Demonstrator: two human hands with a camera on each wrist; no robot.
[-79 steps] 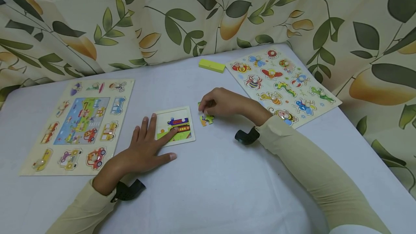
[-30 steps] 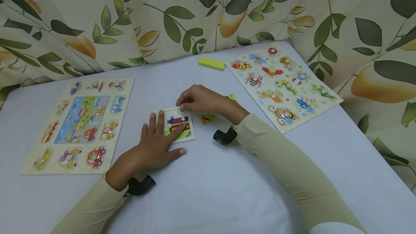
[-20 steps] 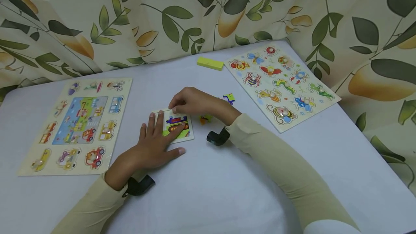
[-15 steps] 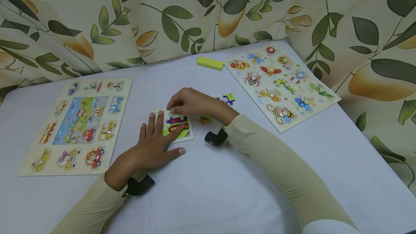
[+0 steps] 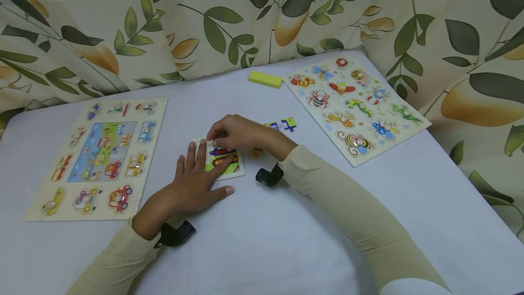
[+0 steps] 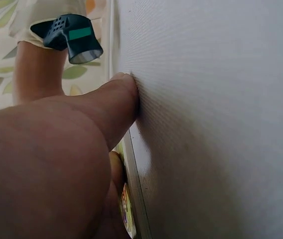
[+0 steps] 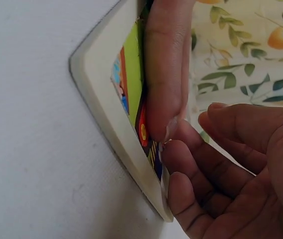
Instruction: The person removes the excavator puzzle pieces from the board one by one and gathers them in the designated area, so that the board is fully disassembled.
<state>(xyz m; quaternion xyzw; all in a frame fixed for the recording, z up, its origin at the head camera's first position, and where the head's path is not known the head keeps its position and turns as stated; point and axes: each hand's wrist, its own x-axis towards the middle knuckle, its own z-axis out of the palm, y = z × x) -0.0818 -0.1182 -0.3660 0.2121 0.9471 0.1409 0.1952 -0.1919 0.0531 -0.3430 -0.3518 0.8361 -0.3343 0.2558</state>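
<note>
A small framed jigsaw puzzle [image 5: 240, 167] lies mid-table, its picture showing a purple and orange vehicle on green. My left hand [image 5: 190, 183] rests flat and spread over the puzzle's left side, index finger stretched across the picture. At the top edge of the frame is my right hand [image 5: 241, 132], thumb and fingers bent; its fingertips [image 7: 182, 191] meet the puzzle's rim in the right wrist view. I cannot tell whether a piece is between them. Two loose puzzle pieces [image 5: 289, 124] lie just beyond the right hand, and an orange-green piece [image 5: 258, 152] is partly hidden under it.
On the left lies a wooden peg board of vehicles [image 5: 98, 215]; on the right, a peg board of insects [image 5: 360, 158]. A yellow block [image 5: 265, 79] sits at the back edge of the white-covered table [image 5: 262, 240]. A leaf-print curtain [image 5: 229, 26] hangs behind.
The right hand has moved left from the loose pieces to the puzzle's top edge and crept slightly further left and down. The loose pieces beyond it have come into sight. The left hand shifted slightly right.
</note>
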